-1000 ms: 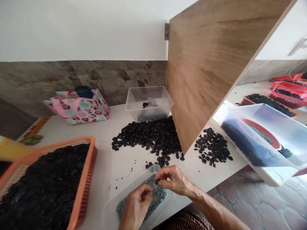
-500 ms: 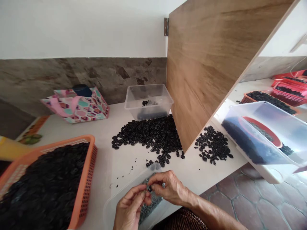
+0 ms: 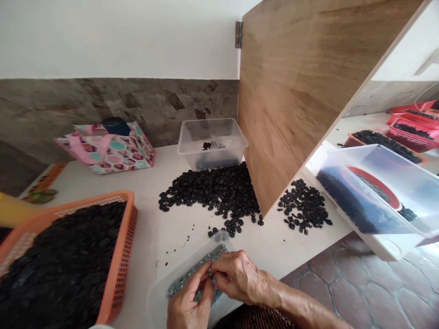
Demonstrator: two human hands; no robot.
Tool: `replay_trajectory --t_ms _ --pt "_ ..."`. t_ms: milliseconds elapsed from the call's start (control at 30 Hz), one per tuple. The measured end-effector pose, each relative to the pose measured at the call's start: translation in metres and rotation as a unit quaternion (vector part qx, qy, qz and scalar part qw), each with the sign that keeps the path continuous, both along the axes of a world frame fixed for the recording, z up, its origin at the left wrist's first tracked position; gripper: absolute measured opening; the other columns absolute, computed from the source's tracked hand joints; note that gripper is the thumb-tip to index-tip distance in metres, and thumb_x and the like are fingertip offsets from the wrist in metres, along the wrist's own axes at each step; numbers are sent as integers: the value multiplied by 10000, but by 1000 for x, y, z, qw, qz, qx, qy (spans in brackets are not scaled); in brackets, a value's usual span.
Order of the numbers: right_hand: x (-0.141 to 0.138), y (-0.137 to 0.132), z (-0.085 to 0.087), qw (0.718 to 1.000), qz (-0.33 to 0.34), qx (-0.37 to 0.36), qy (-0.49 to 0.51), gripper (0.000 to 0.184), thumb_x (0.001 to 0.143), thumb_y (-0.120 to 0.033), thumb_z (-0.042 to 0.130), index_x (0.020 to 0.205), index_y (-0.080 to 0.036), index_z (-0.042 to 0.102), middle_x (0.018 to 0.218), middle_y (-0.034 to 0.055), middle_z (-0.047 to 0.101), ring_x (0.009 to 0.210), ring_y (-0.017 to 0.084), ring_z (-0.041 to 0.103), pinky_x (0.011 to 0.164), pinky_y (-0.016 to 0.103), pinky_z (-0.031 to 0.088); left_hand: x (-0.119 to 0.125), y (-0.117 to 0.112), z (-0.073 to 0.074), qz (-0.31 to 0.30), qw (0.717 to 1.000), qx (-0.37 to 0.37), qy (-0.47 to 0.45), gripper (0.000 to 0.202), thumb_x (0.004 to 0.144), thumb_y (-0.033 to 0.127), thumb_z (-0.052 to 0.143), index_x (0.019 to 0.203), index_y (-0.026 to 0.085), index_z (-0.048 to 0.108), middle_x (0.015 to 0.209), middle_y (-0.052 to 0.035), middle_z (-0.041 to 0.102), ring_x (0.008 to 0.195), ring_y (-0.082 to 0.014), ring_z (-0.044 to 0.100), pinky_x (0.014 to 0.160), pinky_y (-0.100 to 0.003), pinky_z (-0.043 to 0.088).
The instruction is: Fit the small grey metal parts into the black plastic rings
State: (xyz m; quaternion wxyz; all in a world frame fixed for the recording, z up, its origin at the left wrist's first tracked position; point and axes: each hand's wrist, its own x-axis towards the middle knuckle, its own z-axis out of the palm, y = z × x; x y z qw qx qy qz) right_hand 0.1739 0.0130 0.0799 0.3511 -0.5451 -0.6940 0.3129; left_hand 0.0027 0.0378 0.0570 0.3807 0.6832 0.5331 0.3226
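Note:
My left hand (image 3: 194, 294) and my right hand (image 3: 236, 274) meet at the fingertips over a shallow clear plastic container (image 3: 156, 292). Small grey metal pieces (image 3: 185, 276), too fine to identify, cover the container's bottom. Both hands are closed in a pinch on one small black piece, which the fingers now almost wholly hide. Just beyond the container's far end lies a heap of small black oval pieces with holes (image 3: 216, 187), its nearest loose ones close to the rim.
On the left stands an orange basket (image 3: 128, 228) full of black pieces. A patterned bag (image 3: 116, 153) and clear bin (image 3: 212, 137) are at the back. A wooden panel (image 3: 308, 91) juts forward, with a smaller black pile (image 3: 305, 208) and large clear tub (image 3: 380, 183) beyond it.
My fingertips have drawn closer together around the small black piece, which showed between them before. My left hand has tilted inward, and more of the grey metal pieces show.

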Motion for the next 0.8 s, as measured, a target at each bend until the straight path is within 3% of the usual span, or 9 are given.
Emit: replay_trajectory --t_ms 133,267,600,700,800 --pt "0 1 8 996 -64 -50 39 254 712 -2 541 762 -181 714 641 -7 623 566 126 518 582 229 448 1 0 4 -22 999 28 17 235 781 281 672 974 266 805 973 -40 810 877 -286 764 823 -337 596" --pt "0 3 11 991 -73 -90 64 245 707 -31 562 770 -182 745 631 -17 649 550 113 526 559 208 436 4 -1 6 -54 997 53 -9 237 833 281 639 1006 256 799 1015 -42 802 889 -255 761 814 -296 597" --pt "1 3 9 984 -59 -146 85 208 736 -61 553 749 -169 730 579 -39 644 513 85 554 522 152 435 -4 1 -17 -80 970 221 55 205 899 261 600 977 181 772 849 -47 816 676 -185 773 680 -192 597" --pt "-1 3 4 988 -74 -127 54 197 729 -71 565 749 -176 730 577 -34 618 517 96 538 520 168 431 -3 -1 -18 -61 970 215 90 176 898 276 600 926 194 753 762 -30 809 568 -174 752 632 -193 590" --pt "-2 2 2 995 -81 -49 16 226 713 -33 546 742 -181 714 627 -20 635 557 109 538 579 189 460 -3 -1 -18 -60 978 172 98 172 891 307 587 828 224 723 643 2 773 464 -165 708 548 -203 573"
